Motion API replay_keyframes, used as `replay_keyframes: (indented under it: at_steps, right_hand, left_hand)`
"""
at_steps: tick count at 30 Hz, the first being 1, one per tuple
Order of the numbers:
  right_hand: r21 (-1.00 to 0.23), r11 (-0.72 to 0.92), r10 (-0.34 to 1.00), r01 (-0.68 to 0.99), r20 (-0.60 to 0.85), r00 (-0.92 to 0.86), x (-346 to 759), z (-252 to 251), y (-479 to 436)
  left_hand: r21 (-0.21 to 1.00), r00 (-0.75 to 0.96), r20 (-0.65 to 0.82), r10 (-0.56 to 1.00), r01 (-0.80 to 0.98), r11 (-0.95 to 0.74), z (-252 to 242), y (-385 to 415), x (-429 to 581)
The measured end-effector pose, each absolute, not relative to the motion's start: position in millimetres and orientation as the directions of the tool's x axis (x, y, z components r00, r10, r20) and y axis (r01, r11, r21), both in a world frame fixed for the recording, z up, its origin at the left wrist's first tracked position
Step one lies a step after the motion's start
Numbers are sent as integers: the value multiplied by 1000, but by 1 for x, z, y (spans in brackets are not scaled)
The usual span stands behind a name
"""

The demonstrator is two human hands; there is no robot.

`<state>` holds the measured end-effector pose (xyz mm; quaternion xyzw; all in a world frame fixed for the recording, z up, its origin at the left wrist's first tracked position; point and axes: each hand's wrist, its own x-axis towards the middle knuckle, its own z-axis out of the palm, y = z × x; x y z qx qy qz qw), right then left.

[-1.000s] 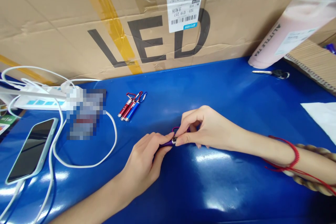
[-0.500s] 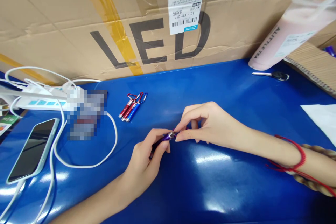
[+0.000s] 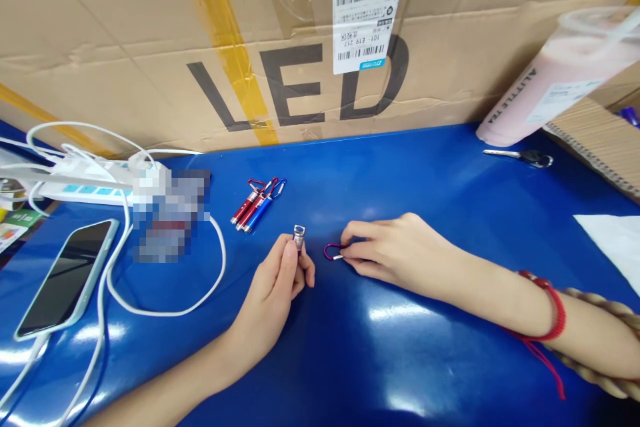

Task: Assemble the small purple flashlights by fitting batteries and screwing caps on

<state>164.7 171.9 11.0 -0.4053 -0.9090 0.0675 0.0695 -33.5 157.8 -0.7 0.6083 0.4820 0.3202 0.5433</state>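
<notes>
My left hand (image 3: 274, 287) is closed around a small purple penlight (image 3: 299, 239), its silver end with a loop standing up above the thumb; most of its barrel is hidden in the fingers. To the right, my right hand (image 3: 395, 250) pinches a purple carabiner clip (image 3: 326, 253), whose curved end points toward the left hand. The clip and the penlight are apart. Beyond my left hand, two red penlights (image 3: 245, 207) and a blue penlight (image 3: 258, 216) lie side by side on the blue table (image 3: 320, 360), each with a carabiner at its far end.
Left are a phone (image 3: 67, 280), white cables and a power strip (image 3: 95, 190). A large cardboard box (image 3: 150, 80) stands behind. A tilted cup of pink drink (image 3: 540, 83), a key (image 3: 535, 158) and white paper (image 3: 613, 247) are on the right.
My hands have moved apart. The carabiner is now separate from the penlight's end, and my left hand has turned the penlight upright. The view has shifted slightly.
</notes>
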Motion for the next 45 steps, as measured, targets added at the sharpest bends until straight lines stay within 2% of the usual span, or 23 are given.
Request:
replay_keyframes:
  at_steps: [6,12,16,19,26,36,38,42,45]
  right_hand:
    - [-185,631,776,754,167,-608,160,7,170]
    - [-315,630,776,710,233,-586,155,9,164]
    - [-352,642,766,682,249,-593,152,9,161]
    - [-381,647,759,661,243,-603,151,10,160]
    - [-412,683,728,603,321,-606,150,14,155]
    - [-442,644,762,624,297,-576,153,15,154]
    - [-508,618,778,600,282,-562,152,17,154]
    - [-745,462,849,481,214,-484,151,22,157]
    - [-842,378,861,384,168,-481,150,23,159]
  left_hand:
    - [965,332,-118,936,259,30,-1,154,-36]
    - [947,395,-102,913,320,-33,-6,154,-37]
    - [945,422,-92,902,323,-54,-7,154,-35]
    - [959,434,-110,894,284,-20,-5,155,-35]
    - [976,455,-218,863,122,182,-1,155,-35]
    - [973,458,-218,862,31,230,1,157,-34]
    - [978,460,-202,864,43,205,1,156,-35]
    - [981,560,-128,818,195,21,0,152,-38]
    - [964,622,-117,774,260,-63,0,150,-40]
